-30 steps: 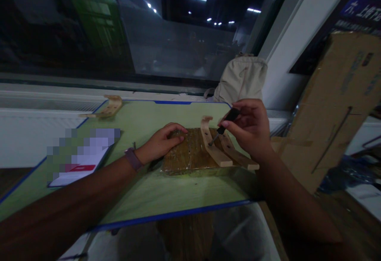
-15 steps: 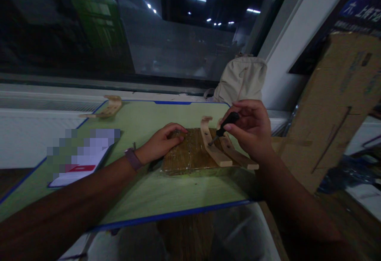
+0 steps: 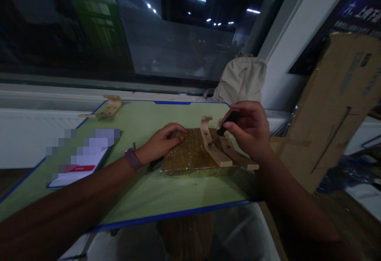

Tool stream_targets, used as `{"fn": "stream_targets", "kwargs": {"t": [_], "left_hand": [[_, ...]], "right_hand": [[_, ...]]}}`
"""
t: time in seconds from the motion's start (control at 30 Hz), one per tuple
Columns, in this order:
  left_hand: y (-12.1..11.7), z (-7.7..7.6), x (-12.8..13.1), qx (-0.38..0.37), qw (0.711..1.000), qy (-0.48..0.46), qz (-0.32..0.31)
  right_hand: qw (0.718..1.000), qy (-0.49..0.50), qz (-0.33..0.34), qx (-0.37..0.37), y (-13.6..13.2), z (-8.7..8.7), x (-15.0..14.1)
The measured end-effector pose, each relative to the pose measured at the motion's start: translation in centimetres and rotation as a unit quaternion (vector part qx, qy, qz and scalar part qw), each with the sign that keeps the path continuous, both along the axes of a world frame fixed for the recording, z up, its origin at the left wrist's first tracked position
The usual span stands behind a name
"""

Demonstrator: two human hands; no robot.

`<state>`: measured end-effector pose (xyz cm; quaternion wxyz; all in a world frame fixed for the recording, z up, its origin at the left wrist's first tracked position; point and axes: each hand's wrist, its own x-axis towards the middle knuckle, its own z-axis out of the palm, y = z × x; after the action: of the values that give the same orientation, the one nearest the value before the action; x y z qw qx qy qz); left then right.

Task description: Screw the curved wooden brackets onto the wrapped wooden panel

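My right hand (image 3: 251, 128) is closed around the black handle of a screwdriver (image 3: 220, 131). The screwdriver slants down to the left, its tip at a hole in a curved wooden piece (image 3: 212, 148). A second curved wooden piece (image 3: 232, 152) lies just right of the first, partly behind my right hand. Both rest on a brown block wrapped in clear plastic (image 3: 184, 158). On the block's left end lies my left hand (image 3: 162, 142), its thumb and fingers apart and holding nothing. Whether a screw sits under the tip is too small to see.
A similar curved wooden piece (image 3: 110, 108) is at the table's far left corner. Left of my forearm lies a partly blurred flat device or booklet (image 3: 86, 160). Beyond the blue-edged green table (image 3: 178, 199) are a backpack (image 3: 242, 78) and, rightward, a tall cardboard box (image 3: 333, 106).
The fingers of my right hand and the screwdriver handle have turned slightly, with the tip in the same spot. My left hand and the wooden pieces have stayed put.
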<state>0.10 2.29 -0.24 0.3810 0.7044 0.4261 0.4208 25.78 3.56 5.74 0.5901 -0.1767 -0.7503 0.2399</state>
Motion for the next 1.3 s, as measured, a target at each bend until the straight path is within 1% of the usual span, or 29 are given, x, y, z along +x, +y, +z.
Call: {"fn": "stream_targets", "kwargs": {"t": [0.07, 0.1, 0.2, 0.23, 0.27, 0.3, 0.37, 0.4, 0.43, 0.47, 0.5, 0.57, 0.63, 0.7, 0.77, 0.87, 0.93, 0.97, 1.03, 1.1, 1.17, 1.23, 1.3], "left_hand": [[0.0, 0.0, 0.0, -0.001, 1.0, 0.0, -0.002], [-0.1, 0.1, 0.1, -0.003, 1.0, 0.001, -0.003], [-0.1, 0.1, 0.1, -0.005, 1.0, 0.003, -0.004], [-0.1, 0.1, 0.1, -0.002, 1.0, 0.004, -0.004], [0.0, 0.1, 0.1, 0.003, 1.0, 0.005, -0.004], [0.0, 0.1, 0.1, 0.007, 1.0, 0.005, -0.004], [0.0, 0.1, 0.1, 0.009, 1.0, 0.005, -0.005], [0.0, 0.1, 0.0, 0.008, 1.0, 0.006, -0.005], [0.0, 0.1, 0.0, 0.007, 1.0, 0.007, -0.004], [0.0, 0.2, 0.1, 0.006, 1.0, 0.009, -0.004], [-0.1, 0.2, 0.1, 0.006, 1.0, 0.01, -0.004], [-0.1, 0.3, 0.1, 0.005, 1.0, 0.013, -0.002], [-0.1, 0.3, 0.1, 0.004, 1.0, 0.016, 0.0], [-0.1, 0.3, 0.1, 0.001, 1.0, 0.017, 0.002], [-0.1, 0.3, 0.1, -0.002, 1.0, 0.012, 0.002], [-0.2, 0.2, 0.1, -0.009, 1.0, 0.0, 0.003], [-0.1, 0.2, 0.1, -0.01, 1.0, -0.004, 0.003], [-0.1, 0.1, 0.1, -0.009, 1.0, -0.004, 0.003], [-0.1, 0.0, 0.1, -0.004, 1.0, -0.002, 0.0], [0.0, -0.1, 0.0, 0.0, 1.0, 0.001, -0.002], [0.1, -0.1, 0.0, 0.002, 1.0, 0.004, -0.002], [0.1, -0.1, -0.1, 0.004, 1.0, 0.005, 0.0], [0.1, -0.1, 0.0, 0.002, 1.0, 0.007, 0.001]], "right_hand": [[0.999, -0.031, -0.005, 0.024, -0.1, 0.0, 0.0], [0.999, -0.046, 0.008, 0.024, -0.2, 0.1, -0.1], [0.994, -0.075, 0.077, -0.016, -0.6, 0.2, -0.2], [0.993, -0.076, 0.085, -0.029, -0.6, 0.2, -0.3], [0.994, -0.071, 0.075, -0.034, -0.6, 0.1, -0.3], [0.997, -0.064, 0.046, -0.026, -0.5, 0.0, -0.2], [0.998, -0.052, -0.038, 0.017, -0.1, -0.2, 0.1], [0.995, -0.055, -0.07, 0.042, 0.1, -0.3, 0.3], [0.993, -0.064, -0.082, 0.061, 0.3, -0.3, 0.5], [0.992, -0.078, -0.074, 0.067, 0.5, -0.3, 0.7], [0.993, -0.092, -0.049, 0.058, 0.5, -0.3, 0.8], [0.994, -0.104, 0.018, 0.02, 0.5, -0.1, 0.8], [0.992, -0.107, 0.069, -0.009, 0.2, 0.1, 0.5], [0.991, -0.097, 0.086, -0.02, 0.0, 0.1, 0.0], [0.995, -0.075, 0.061, -0.024, -0.1, -0.1, -0.3], [0.999, -0.039, -0.032, -0.008, 0.0, -0.6, -0.3], [0.996, -0.042, -0.074, 0.019, 0.1, -0.9, 0.1], [0.995, -0.05, -0.077, 0.027, 0.1, -0.9, 0.2], [0.996, -0.067, -0.05, 0.022, 0.0, -0.7, 0.4], [0.997, -0.073, -0.005, -0.003, -0.3, -0.3, 0.3], [0.997, -0.062, 0.021, -0.028, -0.4, 0.0, 0.0], [0.998, -0.04, 0.005, -0.041, -0.3, 0.1, -0.1], [0.998, -0.017, -0.045, -0.033, 0.0, 0.0, 0.0]]}}
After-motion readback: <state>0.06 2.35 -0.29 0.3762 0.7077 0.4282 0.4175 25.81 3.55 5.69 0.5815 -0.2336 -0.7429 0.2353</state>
